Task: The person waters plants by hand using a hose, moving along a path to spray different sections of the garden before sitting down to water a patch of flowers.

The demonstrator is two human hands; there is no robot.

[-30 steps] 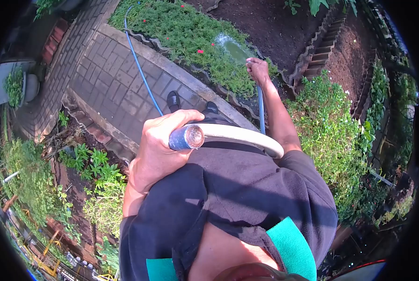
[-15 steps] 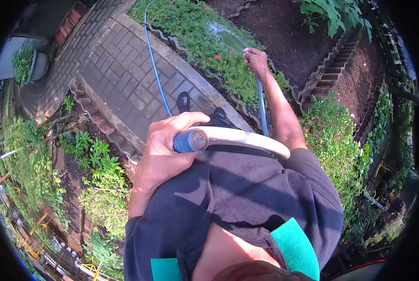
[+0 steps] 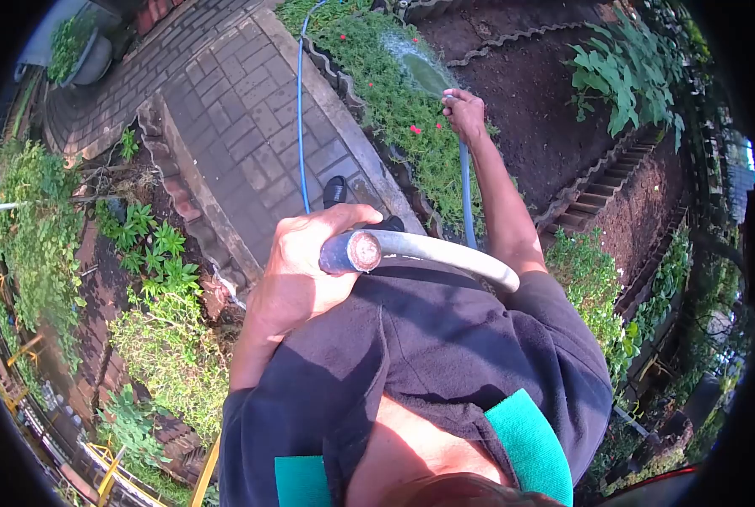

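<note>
My right hand [image 3: 464,115], stretched forward over the plants, is closed around the end of a pale blue garden hose [image 3: 466,190]. Water [image 3: 424,68] fans out from its tip onto low green plants. In front of my chest, my left hand [image 3: 297,270] grips a blue cylindrical handle [image 3: 339,253] whose worn, round brown end faces up. From beside this handle a thick whitish curved bar [image 3: 449,252] arches to the right; its far end lies near my right forearm, and what lies below is hidden.
A bed of low plants with red flowers [image 3: 386,101] borders a brick path [image 3: 234,127] where my shoes stand. Along the path lies a blue hose [image 3: 301,110]. Dark soil [image 3: 521,93] and wavy edging stones [image 3: 597,190] are to the right; leafy shrubs [image 3: 171,338] grow on the left.
The view has shifted, so the path and beds sit differently in the frame. Both hands keep their grips, and the water still sprays onto the plants.
</note>
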